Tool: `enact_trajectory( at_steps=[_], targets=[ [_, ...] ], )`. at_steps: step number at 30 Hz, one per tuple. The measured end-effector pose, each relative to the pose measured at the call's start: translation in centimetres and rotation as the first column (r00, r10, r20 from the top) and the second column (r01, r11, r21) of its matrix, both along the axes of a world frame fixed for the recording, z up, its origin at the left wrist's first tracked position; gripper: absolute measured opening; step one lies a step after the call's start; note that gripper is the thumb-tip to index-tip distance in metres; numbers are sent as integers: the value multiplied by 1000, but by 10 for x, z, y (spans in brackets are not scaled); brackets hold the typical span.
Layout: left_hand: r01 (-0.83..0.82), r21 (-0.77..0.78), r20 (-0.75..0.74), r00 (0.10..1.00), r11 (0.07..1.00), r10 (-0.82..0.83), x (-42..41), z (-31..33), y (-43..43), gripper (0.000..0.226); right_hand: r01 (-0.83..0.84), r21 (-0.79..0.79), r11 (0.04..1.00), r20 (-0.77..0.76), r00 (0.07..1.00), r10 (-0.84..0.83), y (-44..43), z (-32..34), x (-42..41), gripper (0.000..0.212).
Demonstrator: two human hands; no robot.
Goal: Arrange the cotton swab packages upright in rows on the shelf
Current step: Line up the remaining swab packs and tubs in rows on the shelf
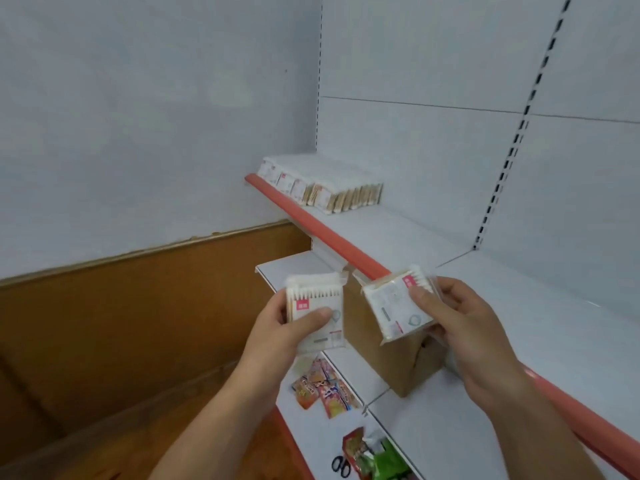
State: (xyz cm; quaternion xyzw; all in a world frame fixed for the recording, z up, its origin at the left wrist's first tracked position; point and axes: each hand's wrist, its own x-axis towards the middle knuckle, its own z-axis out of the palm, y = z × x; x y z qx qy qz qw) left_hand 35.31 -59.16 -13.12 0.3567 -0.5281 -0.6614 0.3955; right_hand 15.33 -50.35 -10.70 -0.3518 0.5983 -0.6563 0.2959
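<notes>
My left hand point(277, 329) grips a clear cotton swab package point(317, 311) with a pink label, held upright in front of the shelves. My right hand point(464, 327) grips a second cotton swab package point(394, 306), tilted, just below the red front edge of the upper shelf point(398, 233). At the far left end of that white shelf stand several rows of cotton swab packages point(322, 185), upright and pressed together against the corner.
A brown cardboard box point(391, 355) sits on the lower shelf point(298, 265) under my hands. Colourful snack packets point(325, 386) lie on a shelf below, with black scissors point(341, 466) and more packets lower down. A brown wooden panel runs along the left wall.
</notes>
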Motion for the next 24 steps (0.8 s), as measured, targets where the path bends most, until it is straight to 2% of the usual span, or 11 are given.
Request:
enact_trajectory(
  at_steps=[3,7,12,19,24],
  targets=[
    [-3,2,8,1000,1000,3,-2,-3,-50,50,-16,8,1000,5,1000,16,-50,-8,-1,17],
    [15,-54,6,1000,998,-14,-21,9,-140,49,31,-29,999,20,999,-30,-118,-10,-18,18],
    [118,-133,43,993,984,-113,-53,33,-244,55,99,-47,994,-56,993,-101,-206,-7,-34,11],
    [140,-118,-51,988,983,-147,-78,46,-360,53,178,-53,983,-138,973,-183,-302,-10,-39,12],
    [233,-171,-117,960,957,-254,-113,66,-435,46,290,-25,957,-173,941,-290,-347,-15,-41,20]
  ],
)
